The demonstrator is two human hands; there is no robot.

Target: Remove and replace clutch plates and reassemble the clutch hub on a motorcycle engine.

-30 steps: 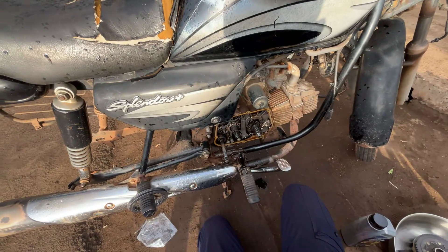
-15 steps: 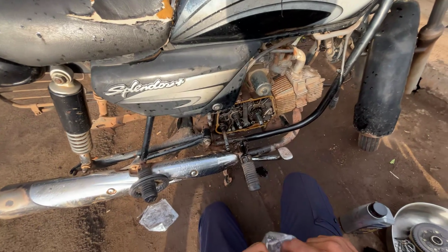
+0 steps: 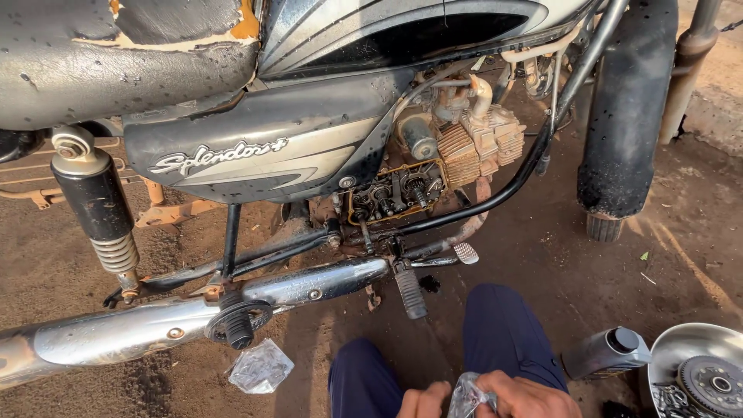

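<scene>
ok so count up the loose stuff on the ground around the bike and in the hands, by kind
clear plastic bags: 2, one in the hands, one on the dirt
grey bottle: 1
metal bowl: 1
round clutch-like part in the bowl: 1
total: 5

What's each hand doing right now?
Left hand: closed, gripping the clear plastic bag.
Right hand: closed on the same bag.
</scene>
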